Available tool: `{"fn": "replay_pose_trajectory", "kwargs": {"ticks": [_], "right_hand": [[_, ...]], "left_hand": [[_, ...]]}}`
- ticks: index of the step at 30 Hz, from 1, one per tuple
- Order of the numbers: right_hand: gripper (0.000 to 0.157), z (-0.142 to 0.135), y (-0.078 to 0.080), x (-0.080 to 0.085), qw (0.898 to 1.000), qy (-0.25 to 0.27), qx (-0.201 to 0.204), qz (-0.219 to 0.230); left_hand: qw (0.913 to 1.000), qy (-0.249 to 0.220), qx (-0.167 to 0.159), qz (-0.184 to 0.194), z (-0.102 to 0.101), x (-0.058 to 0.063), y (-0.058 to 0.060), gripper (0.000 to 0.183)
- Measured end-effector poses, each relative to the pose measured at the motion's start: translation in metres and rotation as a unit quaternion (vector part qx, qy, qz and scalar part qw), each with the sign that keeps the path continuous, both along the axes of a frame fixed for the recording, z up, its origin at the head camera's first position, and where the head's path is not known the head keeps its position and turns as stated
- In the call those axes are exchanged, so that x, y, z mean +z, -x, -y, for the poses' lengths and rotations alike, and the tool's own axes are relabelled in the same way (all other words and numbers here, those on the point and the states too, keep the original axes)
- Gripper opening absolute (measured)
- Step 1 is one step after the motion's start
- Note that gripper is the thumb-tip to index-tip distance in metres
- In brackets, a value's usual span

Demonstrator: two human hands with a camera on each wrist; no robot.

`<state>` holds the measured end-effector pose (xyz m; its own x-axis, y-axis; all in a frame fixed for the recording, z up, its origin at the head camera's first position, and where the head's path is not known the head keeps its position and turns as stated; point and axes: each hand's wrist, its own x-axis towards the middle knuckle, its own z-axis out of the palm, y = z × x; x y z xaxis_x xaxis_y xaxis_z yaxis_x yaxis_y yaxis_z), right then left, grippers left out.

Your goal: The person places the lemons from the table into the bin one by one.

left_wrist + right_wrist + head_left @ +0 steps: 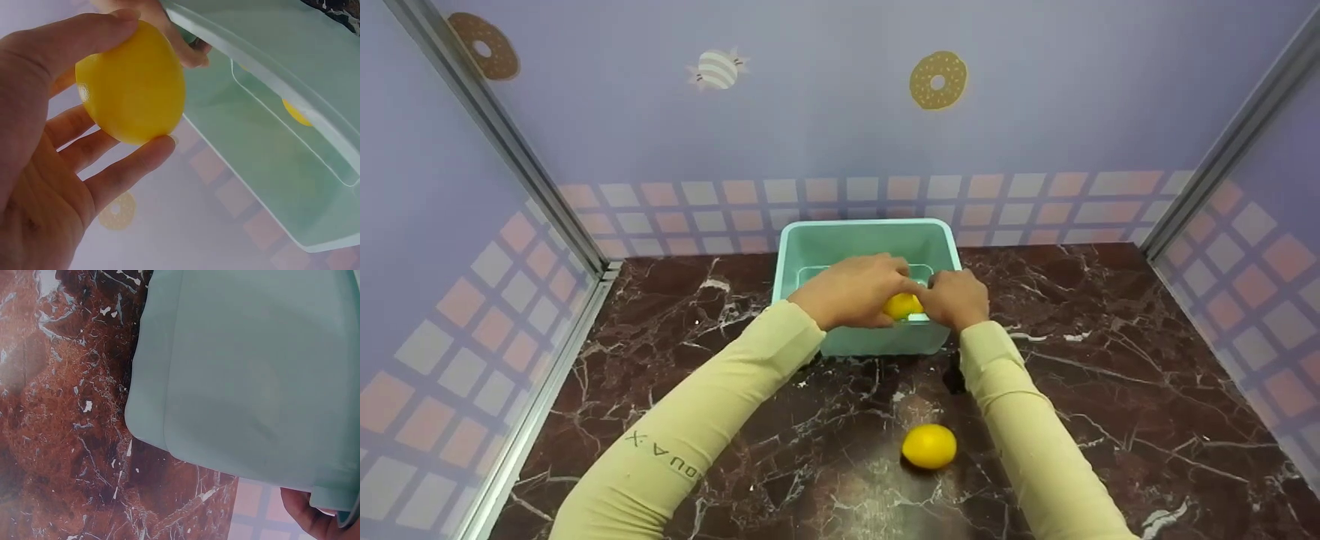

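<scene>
My left hand point(856, 286) holds a lemon point(132, 84) over the near side of a mint-green plastic bin point(885, 342). The thumb lies on one side of the fruit and the fingertips on the other. My right hand point(958, 297) grips the bin's rim at the near right corner; in the right wrist view, fingers point(304, 512) show curled at that rim. Inside the bin, part of another yellow fruit point(295, 112) shows past the rim in the left wrist view. A second lemon point(929, 446) lies on the dark marble tabletop, nearer to me than the bin.
The bin stands near the back wall point(840, 135), which has tile and doughnut prints. Side panels with metal corner posts point(502, 142) bound the marble tabletop point(675, 322) left and right.
</scene>
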<state>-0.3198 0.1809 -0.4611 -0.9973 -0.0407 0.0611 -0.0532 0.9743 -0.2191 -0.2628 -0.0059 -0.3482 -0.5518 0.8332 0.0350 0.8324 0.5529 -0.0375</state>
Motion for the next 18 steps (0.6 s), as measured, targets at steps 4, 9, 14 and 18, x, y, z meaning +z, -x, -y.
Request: {"fn": "replay_pose_trajectory", "kwargs": {"ticks": [4,9,14,18], "right_hand": [[0.059,0.001,0.000,0.001,1.000,-0.002,-0.002,0.002],[0.049,0.001,0.001,0.000,1.000,0.000,-0.003,0.002],[0.047,0.001,0.002,0.000,1.000,-0.003,-0.002,0.004],[0.047,0.001,0.002,-0.001,1.000,0.000,-0.005,0.005]], "left_hand": [[0.9999,-0.007,0.013,0.005,0.003,0.001,0.005,0.045],[0.9995,-0.014,0.025,0.011,0.007,0.002,0.011,0.042],[0.9988,-0.013,0.044,0.017,0.009,0.002,0.018,0.044],[0.9980,-0.016,0.056,0.023,0.012,0.002,0.022,0.043]]}}
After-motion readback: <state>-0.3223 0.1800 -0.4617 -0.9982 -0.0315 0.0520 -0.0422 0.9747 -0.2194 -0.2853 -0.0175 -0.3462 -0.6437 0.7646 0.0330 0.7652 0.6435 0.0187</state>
